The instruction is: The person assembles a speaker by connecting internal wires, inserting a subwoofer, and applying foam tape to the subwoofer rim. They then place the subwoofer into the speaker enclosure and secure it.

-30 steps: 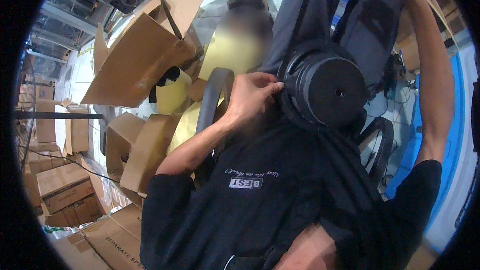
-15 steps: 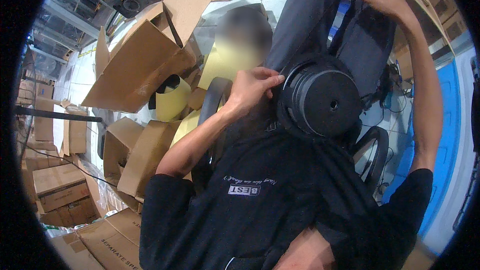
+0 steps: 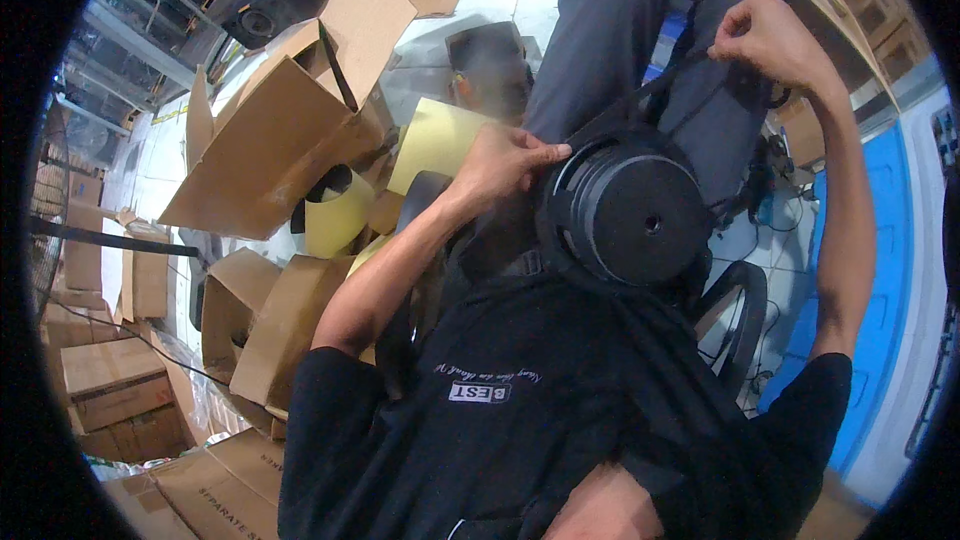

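On my lap lies a black loudspeaker driver, its round magnet facing up and its slotted basket showing at the left. My left hand is closed in a pinch at the rim of the driver, thumb against the forefinger. A thin black strip runs from near that rim up to the right. My right hand, raised over my right knee, pinches the far end of the strip. What lies between the left fingertips is too small to make out.
An open cardboard box stands on the tiled floor to the left, beside curled yellow sheets. More cartons are stacked farther left. A black chair armrest and a blue panel are on the right.
My right hand has moved slightly right and nearer to me, and the black strip now shows stretched below it. The left hand stays at the rim; the driver has shifted slightly left.
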{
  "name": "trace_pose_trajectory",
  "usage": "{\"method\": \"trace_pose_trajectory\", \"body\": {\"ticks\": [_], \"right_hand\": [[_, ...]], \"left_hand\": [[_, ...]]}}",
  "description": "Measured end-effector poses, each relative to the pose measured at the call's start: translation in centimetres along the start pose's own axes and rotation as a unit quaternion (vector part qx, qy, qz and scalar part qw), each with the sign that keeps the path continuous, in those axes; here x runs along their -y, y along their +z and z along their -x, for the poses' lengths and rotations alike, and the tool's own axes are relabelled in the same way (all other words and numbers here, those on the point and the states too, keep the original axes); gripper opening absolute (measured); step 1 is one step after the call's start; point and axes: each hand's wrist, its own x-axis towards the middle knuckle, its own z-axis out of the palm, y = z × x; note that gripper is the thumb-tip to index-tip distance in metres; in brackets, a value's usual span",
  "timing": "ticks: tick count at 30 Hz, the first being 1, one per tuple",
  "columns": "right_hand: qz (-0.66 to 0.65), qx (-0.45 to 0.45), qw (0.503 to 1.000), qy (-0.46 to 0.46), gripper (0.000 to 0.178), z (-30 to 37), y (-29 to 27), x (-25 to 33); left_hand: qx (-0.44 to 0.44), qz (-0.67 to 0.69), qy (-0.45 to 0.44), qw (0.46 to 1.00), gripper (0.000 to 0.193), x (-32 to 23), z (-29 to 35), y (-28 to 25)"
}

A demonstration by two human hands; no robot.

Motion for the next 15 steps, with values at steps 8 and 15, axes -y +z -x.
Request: {"method": "trace_pose_trajectory", "body": {"ticks": [8, 15], "right_hand": [[-0.016, 0.039, 0.997, 0.058, 0.022, 1.2, 0.0, -0.2], [-0.049, 0.053, 0.993, 0.09, 0.021, 2.2, 0.6, -0.6]], "left_hand": [[-0.031, -0.06, 0.009, 0.998, 0.055, -0.6, -1.0, 0.2], [-0.083, -0.105, 0.013, 0.991, 0.066, -0.5, -1.5, 0.9]]}}
